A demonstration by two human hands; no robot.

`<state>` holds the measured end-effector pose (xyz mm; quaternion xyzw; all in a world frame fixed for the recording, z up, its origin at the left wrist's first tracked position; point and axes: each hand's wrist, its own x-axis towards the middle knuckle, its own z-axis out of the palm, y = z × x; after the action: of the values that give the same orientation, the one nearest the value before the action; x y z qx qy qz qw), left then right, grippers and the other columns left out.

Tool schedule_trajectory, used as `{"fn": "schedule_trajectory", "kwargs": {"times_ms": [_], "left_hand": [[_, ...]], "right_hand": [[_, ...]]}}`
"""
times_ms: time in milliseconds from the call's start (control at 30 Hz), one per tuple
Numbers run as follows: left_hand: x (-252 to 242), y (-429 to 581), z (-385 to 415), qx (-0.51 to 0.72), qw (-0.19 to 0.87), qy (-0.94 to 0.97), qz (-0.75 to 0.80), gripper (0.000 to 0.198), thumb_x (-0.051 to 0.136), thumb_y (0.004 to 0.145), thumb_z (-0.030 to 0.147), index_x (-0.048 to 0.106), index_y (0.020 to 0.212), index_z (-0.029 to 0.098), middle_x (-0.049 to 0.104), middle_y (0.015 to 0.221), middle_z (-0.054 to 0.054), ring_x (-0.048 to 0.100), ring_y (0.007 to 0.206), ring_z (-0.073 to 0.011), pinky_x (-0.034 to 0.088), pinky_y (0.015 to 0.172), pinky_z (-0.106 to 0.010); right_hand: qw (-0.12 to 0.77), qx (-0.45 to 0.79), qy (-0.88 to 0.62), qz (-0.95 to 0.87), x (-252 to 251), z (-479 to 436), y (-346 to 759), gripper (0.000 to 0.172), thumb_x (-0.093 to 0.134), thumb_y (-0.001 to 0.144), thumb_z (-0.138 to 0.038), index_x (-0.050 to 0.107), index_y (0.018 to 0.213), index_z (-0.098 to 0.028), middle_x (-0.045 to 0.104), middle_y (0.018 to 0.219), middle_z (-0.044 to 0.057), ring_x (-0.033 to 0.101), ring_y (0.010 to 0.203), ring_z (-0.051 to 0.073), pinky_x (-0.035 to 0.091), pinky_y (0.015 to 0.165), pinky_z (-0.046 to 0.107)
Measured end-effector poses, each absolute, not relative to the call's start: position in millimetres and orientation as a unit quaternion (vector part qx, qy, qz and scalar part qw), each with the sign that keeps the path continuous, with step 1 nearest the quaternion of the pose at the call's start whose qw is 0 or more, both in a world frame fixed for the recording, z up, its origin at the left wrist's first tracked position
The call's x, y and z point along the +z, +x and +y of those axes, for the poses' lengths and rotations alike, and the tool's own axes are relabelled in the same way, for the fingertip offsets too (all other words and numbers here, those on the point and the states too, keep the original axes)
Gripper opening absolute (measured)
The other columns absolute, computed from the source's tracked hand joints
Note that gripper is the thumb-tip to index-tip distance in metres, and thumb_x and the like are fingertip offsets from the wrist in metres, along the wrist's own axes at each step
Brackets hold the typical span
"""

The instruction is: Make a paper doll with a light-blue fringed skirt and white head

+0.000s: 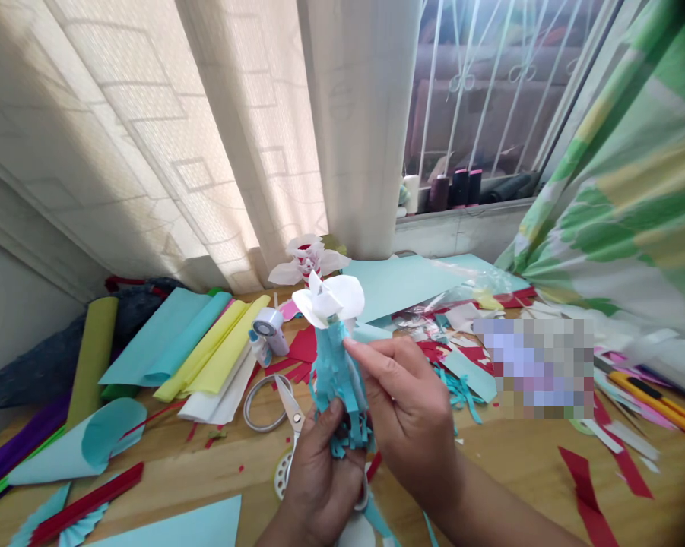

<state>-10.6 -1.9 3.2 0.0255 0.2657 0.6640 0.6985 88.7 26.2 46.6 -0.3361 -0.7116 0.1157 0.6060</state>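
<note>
My left hand [331,463] is closed around the lower part of a paper flower [334,365], held upright over the table. The flower has a blue paper body with a cut fringe and white petals [329,298] on top. My right hand [407,395] is closed at the flower's right side, its index fingertip against the blue paper just under the petals; its thumb is mostly hidden. Scissors [290,403] show partly behind my left hand, near a roll of tape [254,406]. Behind it stands another paper flower [309,262], white and red.
Rolled blue paper [165,334], yellow paper [217,349] and a blue paper cone [91,441] lie at the left. A small bottle [259,346] stands behind my hands. Red strips [585,486], paper scraps and a yellow cutter knife [661,399] lie at the right. Curtains and a barred window are behind.
</note>
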Motion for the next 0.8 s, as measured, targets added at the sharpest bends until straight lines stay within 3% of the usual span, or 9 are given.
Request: {"fn": "schedule_trajectory", "kwargs": {"times_ms": [300, 467, 633, 800], "left_hand": [[7, -11, 0, 0.652, 0.696, -0.011, 0.301, 0.018, 0.054, 0.082, 0.006, 0.069, 0.083, 0.014, 0.073, 0.077, -0.007, 0.069, 0.069, -0.0157, 0.056, 0.067, -0.027], [1, -12, -1, 0.646, 0.708, -0.003, 0.286, 0.015, 0.057, 0.081, 0.009, 0.07, 0.075, 0.014, 0.073, 0.07, -0.005, 0.067, 0.062, -0.015, 0.056, 0.068, -0.032], [0, -11, -1, 0.639, 0.71, -0.009, 0.296, 0.015, 0.059, 0.08, 0.01, 0.071, 0.071, 0.014, 0.072, 0.064, -0.006, 0.066, 0.06, -0.0159, 0.056, 0.069, -0.035], [-2, -11, -2, 0.616, 0.737, 0.018, 0.276, 0.007, 0.066, 0.074, 0.011, 0.071, 0.073, 0.015, 0.072, 0.064, -0.006, 0.066, 0.058, -0.0169, 0.056, 0.068, -0.035]], "right_hand": [[0.597, 0.053, -0.322, -0.733, 42, 28, 92, 0.034, 0.051, 0.079, -0.002, 0.068, 0.102, -0.021, 0.061, 0.082, 0.007, 0.052, 0.077, 0.02, 0.043, 0.069, 0.038], [0.647, 0.255, -0.367, -0.617, 54, 37, 99, 0.015, 0.059, 0.08, -0.019, 0.063, 0.095, -0.021, 0.06, 0.09, 0.005, 0.056, 0.084, 0.019, 0.045, 0.076, 0.035], [0.574, 0.471, -0.377, -0.553, 66, 54, 104, 0.038, 0.071, 0.07, -0.034, 0.063, 0.105, -0.021, 0.064, 0.099, 0.007, 0.058, 0.085, 0.02, 0.048, 0.073, 0.034], [0.533, 0.594, -0.304, -0.52, 74, 59, 104, 0.036, 0.072, 0.067, -0.026, 0.068, 0.101, -0.017, 0.069, 0.093, 0.007, 0.062, 0.08, 0.02, 0.049, 0.071, 0.032]]}}
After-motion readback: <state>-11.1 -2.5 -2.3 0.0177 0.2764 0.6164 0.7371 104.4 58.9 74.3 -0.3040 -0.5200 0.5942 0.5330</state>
